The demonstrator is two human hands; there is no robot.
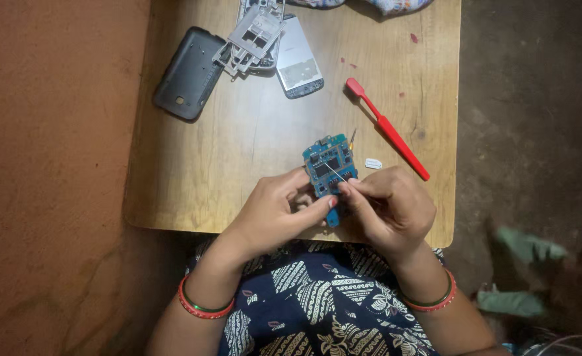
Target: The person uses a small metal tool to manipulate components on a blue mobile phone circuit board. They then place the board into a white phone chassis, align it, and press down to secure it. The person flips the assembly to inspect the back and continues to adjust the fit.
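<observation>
My left hand [278,211] holds a small blue phone circuit board [329,165] by its lower end, just above the near edge of a small wooden table [238,145]. My right hand [393,207] pinches a thin metal pin-like tool [334,173] whose tip rests on the board's face. Both wrists wear red and green bangles.
At the back of the table lie a dark phone back cover [189,72], a grey phone frame [251,36] and a silver screen part [297,56]. A red toothbrush [386,125] lies at the right, a small white piece [373,163] beside it. Bare floor surrounds the table.
</observation>
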